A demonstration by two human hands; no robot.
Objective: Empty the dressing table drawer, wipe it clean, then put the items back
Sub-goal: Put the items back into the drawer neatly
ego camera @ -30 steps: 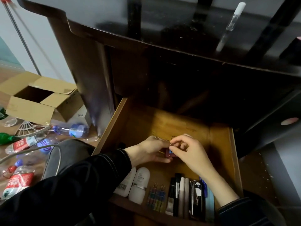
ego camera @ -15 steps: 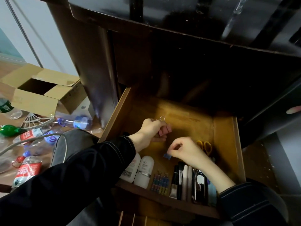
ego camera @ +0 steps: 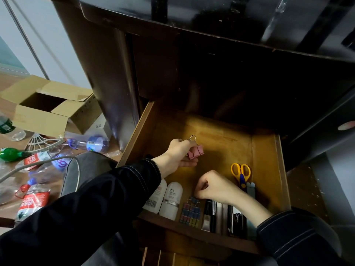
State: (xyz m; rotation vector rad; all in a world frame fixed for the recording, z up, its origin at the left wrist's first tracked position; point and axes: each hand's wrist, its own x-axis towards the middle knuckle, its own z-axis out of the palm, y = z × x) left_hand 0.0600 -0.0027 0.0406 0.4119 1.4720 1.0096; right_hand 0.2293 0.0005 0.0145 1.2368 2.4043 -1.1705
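Pinches pink binder clips [ego camera: 196, 153] in left hand [ego camera: 178, 153], far side of clip row [ego camera: 190, 211] just under curled right hand [ego camera: 215, 187], hold there unclear.

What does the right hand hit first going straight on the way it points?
Probably the left hand, gripping pink metal binder clips: it lies up-left of the right hand, with only bare wooden drawer floor between. Heights unclear; it might pass beneath.

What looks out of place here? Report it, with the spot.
Inside the drawer nothing stands out. Left of it, plastic bottles lie tipped over on the floor beside an open cardboard box, scattered like litter.
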